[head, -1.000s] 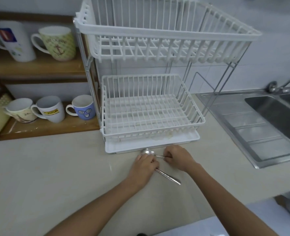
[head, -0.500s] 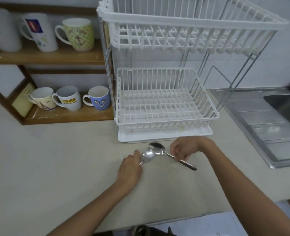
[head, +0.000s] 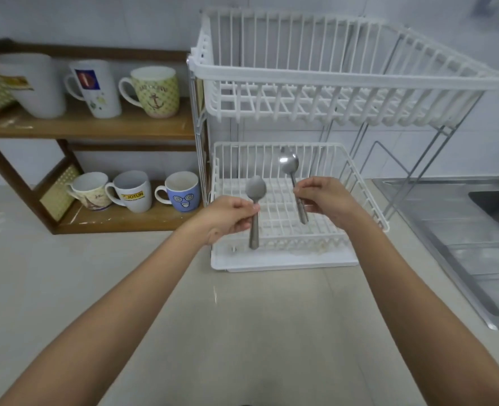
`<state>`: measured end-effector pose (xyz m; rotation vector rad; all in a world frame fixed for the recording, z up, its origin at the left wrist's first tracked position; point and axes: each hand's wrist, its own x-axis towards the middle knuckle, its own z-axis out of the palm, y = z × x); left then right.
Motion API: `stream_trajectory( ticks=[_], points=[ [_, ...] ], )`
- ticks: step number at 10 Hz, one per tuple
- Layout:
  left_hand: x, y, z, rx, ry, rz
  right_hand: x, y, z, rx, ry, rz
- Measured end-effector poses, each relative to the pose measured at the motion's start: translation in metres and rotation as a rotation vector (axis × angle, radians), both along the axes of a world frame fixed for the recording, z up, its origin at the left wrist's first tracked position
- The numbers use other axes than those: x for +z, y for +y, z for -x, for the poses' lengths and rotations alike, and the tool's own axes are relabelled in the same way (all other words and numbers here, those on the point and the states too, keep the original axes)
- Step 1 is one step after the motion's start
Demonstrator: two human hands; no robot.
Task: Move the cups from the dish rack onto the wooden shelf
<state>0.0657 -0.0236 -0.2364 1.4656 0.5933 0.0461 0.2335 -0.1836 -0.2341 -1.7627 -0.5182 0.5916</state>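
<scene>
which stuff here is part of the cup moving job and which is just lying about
Part of the job:
- dish rack, no cups in it
- wooden shelf
- six cups on the shelf, e.g. blue cup

Just about:
- spoon in left hand
- spoon in right hand
- sink
- counter

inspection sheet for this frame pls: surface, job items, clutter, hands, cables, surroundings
Surface: pale countertop, bare in front of the rack.
Job's things: six cups on the wooden shelf, three per level; dish rack holds no cups on either tier.
Clutter: yellow woven item leaning at the shelf's lower left.
Grippers: left hand holds left spoon upright; right hand holds right spoon upright, both in front of the lower tier.
Cables: nothing seen.
Surroundings: steel sink at right, tiled wall behind.
</scene>
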Motion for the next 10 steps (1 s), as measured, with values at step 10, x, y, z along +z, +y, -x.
stream_trajectory(
  ticks=[10],
  points=[
    [-0.078, 0.023, -0.093, 0.312, 0.292, -0.543, -0.091, 0.081, -0.03, -0.039, -0.257, 0.435]
  ],
)
